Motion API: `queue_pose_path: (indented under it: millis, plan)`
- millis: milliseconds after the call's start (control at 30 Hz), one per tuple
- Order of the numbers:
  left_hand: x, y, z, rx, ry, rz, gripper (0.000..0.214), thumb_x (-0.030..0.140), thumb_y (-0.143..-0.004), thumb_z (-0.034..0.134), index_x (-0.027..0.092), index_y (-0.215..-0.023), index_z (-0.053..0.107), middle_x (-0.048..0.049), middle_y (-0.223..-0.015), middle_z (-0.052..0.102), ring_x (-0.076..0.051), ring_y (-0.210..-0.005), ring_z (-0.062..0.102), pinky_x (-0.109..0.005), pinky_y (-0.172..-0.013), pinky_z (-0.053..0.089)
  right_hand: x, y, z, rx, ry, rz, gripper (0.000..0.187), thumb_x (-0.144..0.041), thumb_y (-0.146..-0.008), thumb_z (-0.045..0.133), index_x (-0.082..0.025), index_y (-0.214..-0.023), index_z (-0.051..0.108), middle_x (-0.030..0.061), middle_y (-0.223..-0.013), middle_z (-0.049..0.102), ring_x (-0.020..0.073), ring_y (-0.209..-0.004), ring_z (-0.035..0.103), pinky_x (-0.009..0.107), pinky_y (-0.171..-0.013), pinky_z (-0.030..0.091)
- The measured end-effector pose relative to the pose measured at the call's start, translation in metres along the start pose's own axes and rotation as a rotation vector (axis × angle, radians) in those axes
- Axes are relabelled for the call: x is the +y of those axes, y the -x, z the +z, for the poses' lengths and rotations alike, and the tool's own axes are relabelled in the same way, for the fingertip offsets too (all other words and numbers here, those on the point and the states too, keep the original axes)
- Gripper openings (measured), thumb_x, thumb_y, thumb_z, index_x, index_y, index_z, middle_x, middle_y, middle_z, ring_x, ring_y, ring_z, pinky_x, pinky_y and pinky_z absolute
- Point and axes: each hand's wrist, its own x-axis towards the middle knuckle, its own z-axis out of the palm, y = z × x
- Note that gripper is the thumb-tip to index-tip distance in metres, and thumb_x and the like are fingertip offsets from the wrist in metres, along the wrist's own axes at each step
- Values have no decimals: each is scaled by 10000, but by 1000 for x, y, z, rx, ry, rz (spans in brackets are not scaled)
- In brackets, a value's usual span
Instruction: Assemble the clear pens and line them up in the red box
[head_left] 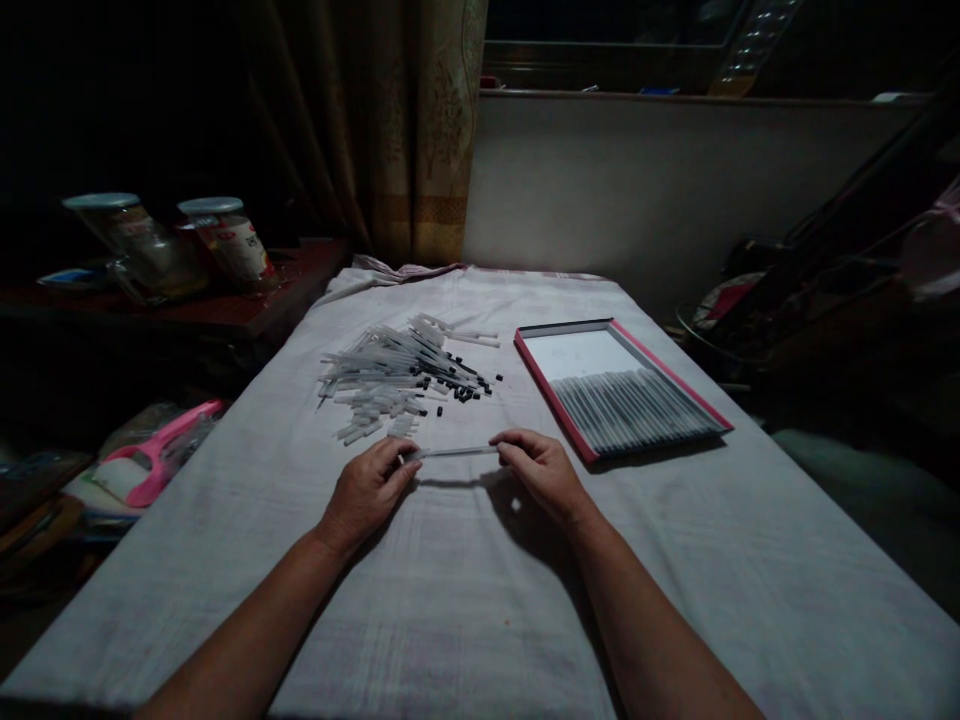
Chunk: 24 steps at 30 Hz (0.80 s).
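Observation:
Between my two hands a slim, pale pen (pixel 457 452) is held level above the cloth. My left hand (pixel 369 487) pinches its left end between thumb and fingers. At the other end, my right hand (pixel 541 472) grips it the same way. Just beyond my left hand lies a loose heap of pen parts (pixel 382 365), with clear barrels, dark refills and caps. Small black plugs (pixel 466 394) are scattered at the heap's right side. To the right, a shallow red-edged box (pixel 555 400) holds a row of finished-looking pens (pixel 637 410) side by side.
A pale checked cloth (pixel 450 620) covers the table. Two lidded jars (pixel 232 245) stand on a dark red side table (pixel 300 285) at the left. Below it sits a pink handled object (pixel 154 465). A curtain (pixel 420 130) hangs behind, beside a white wall (pixel 600 180).

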Motion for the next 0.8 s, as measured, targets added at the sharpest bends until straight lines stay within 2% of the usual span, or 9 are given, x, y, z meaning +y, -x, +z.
queue_pose_path:
  millis: [67, 167, 233, 300, 467, 800]
  plan:
    - [3, 0, -1, -38, 17, -5, 177, 346, -863, 584, 209, -922, 680, -30, -871, 710, -158, -730, 647, -262, -713, 502, 2, 1, -1, -62, 27, 38, 306, -405, -703, 641, -151, -836, 747, -7, -602, 601, 118, -525, 506, 244, -505, 385]
    - [6, 0, -2, -112, 54, -55, 171, 355, -838, 616, 212, -888, 695, -14, -810, 701, -152, -699, 632, -252, -677, 485, 4, 5, -3, -252, 94, 75, 316, -381, -755, 638, -138, -916, 762, 15, -641, 658, 128, -540, 549, 251, -527, 421]
    - [7, -1, -2, -171, 80, -105, 170, 360, -813, 641, 212, -866, 708, -9, -785, 704, -159, -704, 636, -252, -665, 478, 3, 7, -4, -381, 171, 32, 284, -345, -802, 617, -141, -925, 772, 40, -715, 711, 154, -624, 611, 261, -587, 457]
    - [7, -2, -2, -223, 102, -146, 169, 361, -794, 654, 210, -840, 716, -11, -777, 709, -168, -717, 642, -258, -662, 475, 2, 7, -5, -448, 269, -46, 258, -304, -843, 583, -154, -913, 780, 47, -780, 739, 171, -711, 645, 262, -644, 470]
    - [7, -4, -3, -294, 111, -174, 159, 346, -775, 657, 203, -809, 719, -19, -777, 712, -181, -735, 646, -276, -679, 469, 0, 5, -3, -450, 443, -185, 234, -247, -874, 560, -181, -916, 780, 41, -819, 742, 176, -771, 663, 256, -701, 467]
    - [6, -6, -4, -301, 119, -143, 162, 346, -785, 626, 206, -803, 706, -23, -782, 705, -190, -747, 645, -291, -688, 478, 2, 8, 5, -405, 523, -260, 229, -215, -893, 544, -192, -906, 771, 36, -829, 743, 161, -778, 662, 242, -724, 473]
